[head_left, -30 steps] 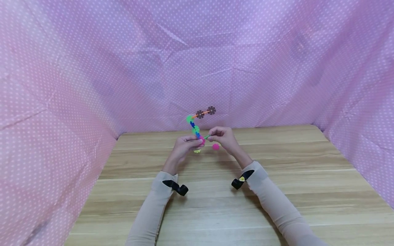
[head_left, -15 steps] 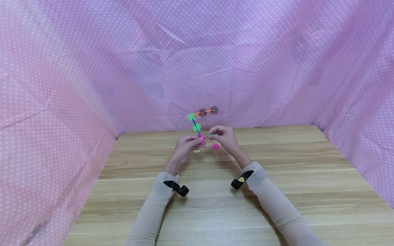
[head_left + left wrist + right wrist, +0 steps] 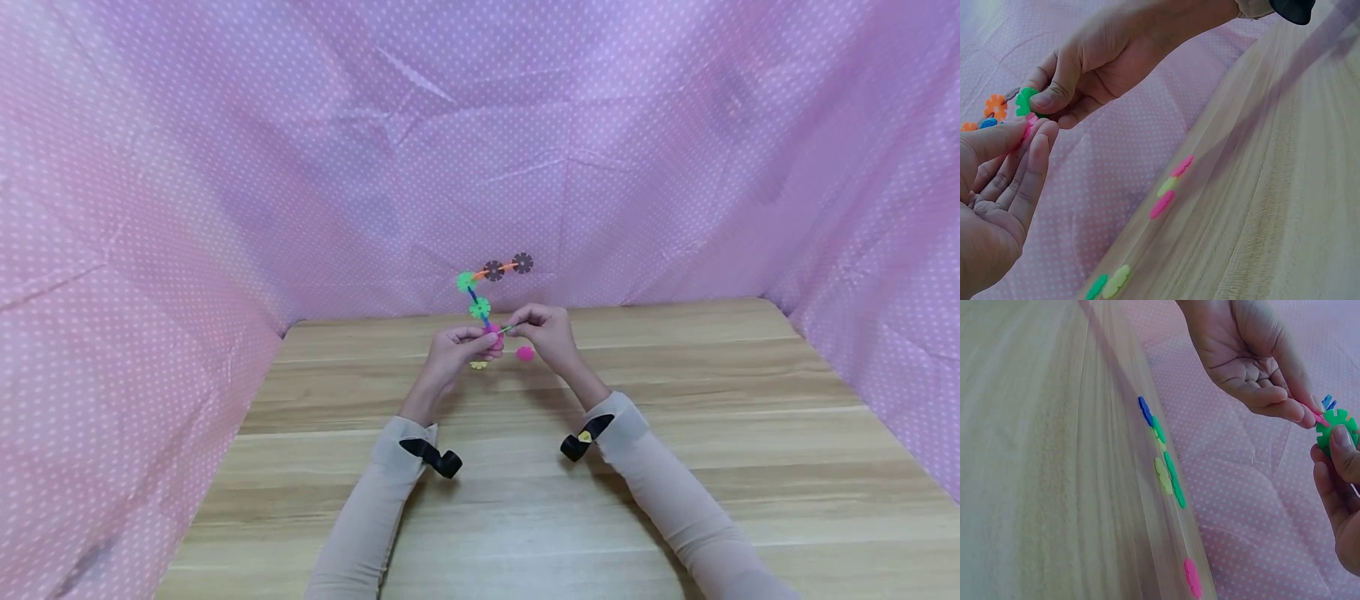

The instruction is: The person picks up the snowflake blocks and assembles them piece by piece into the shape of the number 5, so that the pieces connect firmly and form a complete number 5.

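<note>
In the head view my left hand (image 3: 453, 354) pinches a pink notched disc (image 3: 496, 337) at the lower end of a chain of interlocking plastic discs. Above it the chain runs through blue pieces and green discs (image 3: 480, 308), then bends right through orange pieces to brown discs (image 3: 522, 263). My right hand (image 3: 551, 333) pinches another green disc (image 3: 1335, 417) by thumb and fingers. In the left wrist view this green disc meets the edge of the pink one; fingers partly cover the joint, so how deep the notches sit cannot be told.
Loose discs lie on the wooden table near its far edge: a pink one (image 3: 526, 354), a yellow one (image 3: 478, 365), and blue (image 3: 1145, 411) and green ones (image 3: 1174, 480) in the right wrist view. Pink dotted cloth (image 3: 480, 167) hangs behind and at both sides.
The chain has turned in my left hand, its upper end shifting slightly right, so the green discs show more face-on. My right hand keeps its pinch on the green disc against the pink one.
</note>
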The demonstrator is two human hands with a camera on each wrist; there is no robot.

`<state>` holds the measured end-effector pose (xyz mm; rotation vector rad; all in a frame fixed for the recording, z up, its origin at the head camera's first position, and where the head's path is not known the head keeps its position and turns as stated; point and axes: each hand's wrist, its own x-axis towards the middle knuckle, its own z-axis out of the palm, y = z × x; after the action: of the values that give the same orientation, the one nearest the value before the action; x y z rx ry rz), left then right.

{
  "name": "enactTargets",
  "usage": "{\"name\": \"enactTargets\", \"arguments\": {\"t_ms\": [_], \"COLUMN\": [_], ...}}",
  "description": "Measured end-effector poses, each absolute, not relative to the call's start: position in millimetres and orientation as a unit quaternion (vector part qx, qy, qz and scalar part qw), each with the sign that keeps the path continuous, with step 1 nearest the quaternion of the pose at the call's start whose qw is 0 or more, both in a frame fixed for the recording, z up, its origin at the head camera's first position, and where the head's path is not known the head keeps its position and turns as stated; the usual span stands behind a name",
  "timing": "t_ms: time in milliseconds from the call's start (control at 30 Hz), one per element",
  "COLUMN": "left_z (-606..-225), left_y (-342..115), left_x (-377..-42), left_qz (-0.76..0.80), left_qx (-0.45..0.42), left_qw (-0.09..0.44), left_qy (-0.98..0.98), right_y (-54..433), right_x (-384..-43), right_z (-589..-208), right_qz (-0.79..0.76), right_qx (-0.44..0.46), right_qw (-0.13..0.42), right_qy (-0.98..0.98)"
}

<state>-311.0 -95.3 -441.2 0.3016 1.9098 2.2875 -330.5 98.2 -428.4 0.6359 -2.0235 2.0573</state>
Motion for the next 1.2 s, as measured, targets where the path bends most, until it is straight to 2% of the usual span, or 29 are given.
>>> {"name": "enactTargets", "arguments": {"t_ms": [200,333,600,967,1200], "left_z": [-438.8,-438.2,-439.6,-444.1,-443.6], "left_y": [-98.4,-102.5,-110.6,-108.2,-109.6], "left_x": [-311.9,-314.6,-320.3,-320.3,-321.2], "left_qz": [0.745,0.745,0.749,0.743,0.748], "left_qx": [0.087,0.078,0.106,0.1,0.109], "left_qw": [0.08,0.105,0.158,0.149,0.144], "left_qy": [0.657,0.654,0.635,0.645,0.638], "right_y": [100.1,100.9,107.0,123.7,143.2], "right_x": [-332.1,-332.8,-334.3,-339.7,-348.6], "right_z": [-428.5,-426.9,-424.4,-416.9,-405.3], "right_qz": [0.666,0.646,0.632,0.58,0.542], "right_qx": [0.249,0.276,0.287,0.289,0.278], "right_qw": [0.084,0.074,0.016,-0.051,-0.074], "right_qy": [-0.698,-0.708,-0.72,-0.76,-0.789]}}
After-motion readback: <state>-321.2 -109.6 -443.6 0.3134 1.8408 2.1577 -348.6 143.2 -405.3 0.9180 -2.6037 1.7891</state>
